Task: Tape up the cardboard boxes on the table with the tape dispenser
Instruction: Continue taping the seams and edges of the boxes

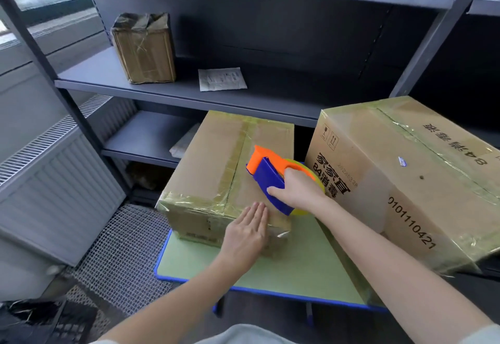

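at the centre of the frame, the tape dispenser (273, 181) is gripped by the right hand (299, 190) on the smaller cardboard box (216, 170). the left hand (247, 232), fingers straight, is pressed flat on that box's near edge, above the green counter (284, 270).

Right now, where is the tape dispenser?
In the head view it is just right of centre: the tape dispenser, gripped by the right hand, is over the near right part of the smaller box, just left of the large printed box.
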Motion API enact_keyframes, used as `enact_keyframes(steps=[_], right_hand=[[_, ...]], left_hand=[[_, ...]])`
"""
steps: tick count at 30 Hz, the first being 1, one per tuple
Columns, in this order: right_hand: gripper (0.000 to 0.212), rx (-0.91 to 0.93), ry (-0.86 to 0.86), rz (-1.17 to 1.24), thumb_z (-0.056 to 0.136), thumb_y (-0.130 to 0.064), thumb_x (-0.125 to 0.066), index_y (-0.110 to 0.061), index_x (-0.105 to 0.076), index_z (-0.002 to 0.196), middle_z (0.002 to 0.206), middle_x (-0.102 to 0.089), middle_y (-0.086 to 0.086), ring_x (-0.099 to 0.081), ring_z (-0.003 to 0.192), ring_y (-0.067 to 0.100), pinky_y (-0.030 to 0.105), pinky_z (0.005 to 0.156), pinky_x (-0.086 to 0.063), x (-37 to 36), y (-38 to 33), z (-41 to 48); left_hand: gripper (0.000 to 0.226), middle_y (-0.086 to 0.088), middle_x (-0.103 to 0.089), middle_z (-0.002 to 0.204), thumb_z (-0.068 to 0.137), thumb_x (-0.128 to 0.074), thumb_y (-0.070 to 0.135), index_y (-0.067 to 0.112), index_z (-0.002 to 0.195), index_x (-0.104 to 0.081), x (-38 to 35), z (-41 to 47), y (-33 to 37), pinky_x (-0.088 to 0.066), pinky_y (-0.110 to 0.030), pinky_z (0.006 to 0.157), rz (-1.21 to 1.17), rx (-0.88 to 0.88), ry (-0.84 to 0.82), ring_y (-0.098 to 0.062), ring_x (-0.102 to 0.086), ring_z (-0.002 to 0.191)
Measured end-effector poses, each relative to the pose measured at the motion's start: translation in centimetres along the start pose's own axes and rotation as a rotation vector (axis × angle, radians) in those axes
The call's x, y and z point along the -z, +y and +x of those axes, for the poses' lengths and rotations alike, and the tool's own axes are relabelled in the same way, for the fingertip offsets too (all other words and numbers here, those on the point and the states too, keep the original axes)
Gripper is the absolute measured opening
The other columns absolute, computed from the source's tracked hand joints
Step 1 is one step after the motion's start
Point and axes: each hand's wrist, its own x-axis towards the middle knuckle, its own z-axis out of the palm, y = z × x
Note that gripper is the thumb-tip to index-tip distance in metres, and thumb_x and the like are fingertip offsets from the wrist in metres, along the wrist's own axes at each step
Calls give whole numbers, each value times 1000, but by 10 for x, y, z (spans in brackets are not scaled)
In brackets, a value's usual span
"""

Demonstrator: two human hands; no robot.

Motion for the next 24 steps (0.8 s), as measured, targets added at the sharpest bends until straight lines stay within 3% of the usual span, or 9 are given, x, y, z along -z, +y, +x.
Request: enact_keyframes(steps=[2,4,9,12,15,17,19,21,24], right_hand=[[28,27,3,-92,91,-36,-55,-12,-43,83,81,-53,3,-55,80,25,32,62,-37,-5,-3,8],[29,54,29,-184,93,-36,-52,-8,-48,101,99,-60,8,-59,95,29,32,66,-37,-7,-7,13],[35,133,148,-343,94,-38,-52,-8,-48,111,114,-63,10,-57,106,30,36,84,-39,-22,-11,31],[37,170,215,-331,93,-38,-54,-9,-49,115,120,-59,9,-53,112,26,34,93,-37,-29,-16,41],[39,194,286,-343,92,-38,-57,-10,-51,117,122,-57,6,-50,114,25,33,97,-36,-35,-18,44],[42,196,402,-384,85,-34,-68,-8,-56,115,114,-59,9,-54,107,27,36,94,-41,-41,-20,42],[44,247,548,-460,71,-17,-80,-4,-63,109,100,-62,13,-58,92,31,40,87,-45,-50,-27,40],[34,400,655,-430,66,-3,-76,-3,-67,98,87,-60,13,-58,81,32,40,83,-41,-62,-39,37],[12,590,380,-301,73,-3,-69,-3,-64,84,79,-56,12,-55,77,30,37,70,-43,-79,-61,31]], left_hand=[[52,-12,-69,109,81,-49,41,2,106,-71,4,11,20,-42,-33,99,-58,34,-69,-22,-65,106],[61,-9,-69,112,77,-40,47,5,109,-71,13,18,32,-41,-32,100,-115,66,-120,-20,-63,110],[42,-3,-68,116,83,-47,32,9,108,-71,28,15,18,-49,-29,95,-322,56,-110,-14,-62,112],[27,-1,-73,101,83,-50,21,10,91,-73,39,2,-6,-54,-26,82,-371,134,50,-14,-68,97],[24,-4,-70,89,85,-48,17,5,90,-68,55,-16,-41,-46,-26,73,-254,352,207,-22,-64,79],[26,-7,-63,91,88,-45,19,1,96,-62,64,-28,-67,-41,-27,75,-212,610,237,-23,-57,81],[25,-9,-58,93,93,-47,20,-1,103,-57,70,-39,-89,-40,-28,78,-256,885,178,-23,-53,87],[25,-5,-55,96,94,-52,24,2,105,-56,72,-50,-105,-40,-28,79,-367,1082,79,-20,-51,90],[28,-1,-58,86,94,-53,36,8,89,-57,72,-63,-119,-41,-27,65,-593,1216,-29,-17,-54,81]])
